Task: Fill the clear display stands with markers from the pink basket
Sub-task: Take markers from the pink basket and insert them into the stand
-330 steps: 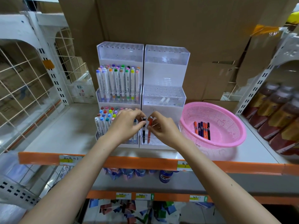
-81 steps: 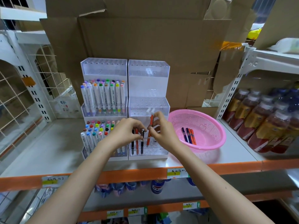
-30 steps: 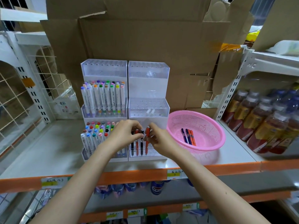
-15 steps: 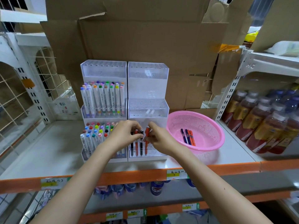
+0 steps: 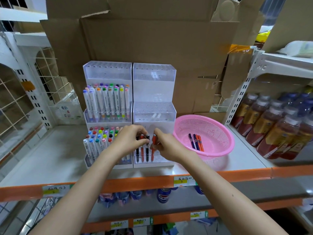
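Observation:
Two clear tiered display stands stand side by side on the shelf. The left stand [image 5: 107, 72] is full of coloured markers on its lower two tiers. The right stand [image 5: 154, 73] holds several black and orange markers [image 5: 142, 154] upright in its bottom tier. My right hand [image 5: 165, 144] pinches an orange marker [image 5: 153, 140] that stands in that bottom row. My left hand [image 5: 130, 139] pinches the top of a black marker [image 5: 147, 146] beside it. The pink basket [image 5: 204, 135] sits to the right with several blue and orange markers [image 5: 196, 142] lying in it.
Flattened cardboard boxes [image 5: 152, 44] stand behind the stands. Bottled drinks [image 5: 277, 122] fill the shelf to the right. A white wire rack [image 5: 20, 92] lines the left side. The orange shelf edge [image 5: 152, 181] carries yellow price labels, with more goods below.
My right hand has lowered the orange marker into the bottom tier of the right stand. My left hand stays on the black marker next to it.

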Motion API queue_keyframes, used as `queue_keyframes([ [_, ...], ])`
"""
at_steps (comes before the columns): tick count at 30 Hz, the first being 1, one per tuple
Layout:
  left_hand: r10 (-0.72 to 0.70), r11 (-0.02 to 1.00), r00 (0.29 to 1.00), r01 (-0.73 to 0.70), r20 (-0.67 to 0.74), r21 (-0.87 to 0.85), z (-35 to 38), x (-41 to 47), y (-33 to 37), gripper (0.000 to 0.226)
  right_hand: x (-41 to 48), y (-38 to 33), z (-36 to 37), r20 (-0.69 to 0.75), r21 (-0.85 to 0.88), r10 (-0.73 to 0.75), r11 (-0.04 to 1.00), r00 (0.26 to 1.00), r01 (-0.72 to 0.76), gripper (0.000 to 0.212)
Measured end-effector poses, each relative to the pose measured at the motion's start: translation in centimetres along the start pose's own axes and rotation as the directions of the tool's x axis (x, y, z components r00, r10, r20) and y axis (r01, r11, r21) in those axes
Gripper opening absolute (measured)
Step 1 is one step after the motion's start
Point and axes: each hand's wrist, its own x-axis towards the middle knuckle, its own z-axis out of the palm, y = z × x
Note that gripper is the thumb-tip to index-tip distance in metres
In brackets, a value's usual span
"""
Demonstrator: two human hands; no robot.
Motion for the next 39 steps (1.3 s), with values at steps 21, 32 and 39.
queue_keyframes([
  [21,0.024,0.999,0.999,-0.025,-0.026,-0.021,0.1,-0.2,0.0,0.007,0.0,0.8,0.7,-0.134,0.171,0.029,0.985,0.991,-0.006,0.009],
  [32,0.027,1.0,0.999,-0.027,-0.032,0.007,0.3,0.0,-0.1,0.009,-0.2,0.7,0.6,-0.125,0.165,0.005,0.986,0.992,0.016,0.01],
  [39,0.037,0.999,0.998,-0.036,-0.049,0.017,0.2,0.2,0.2,0.014,0.1,1.3,0.1,-0.118,0.202,-0.014,0.979,0.993,0.038,0.023],
])
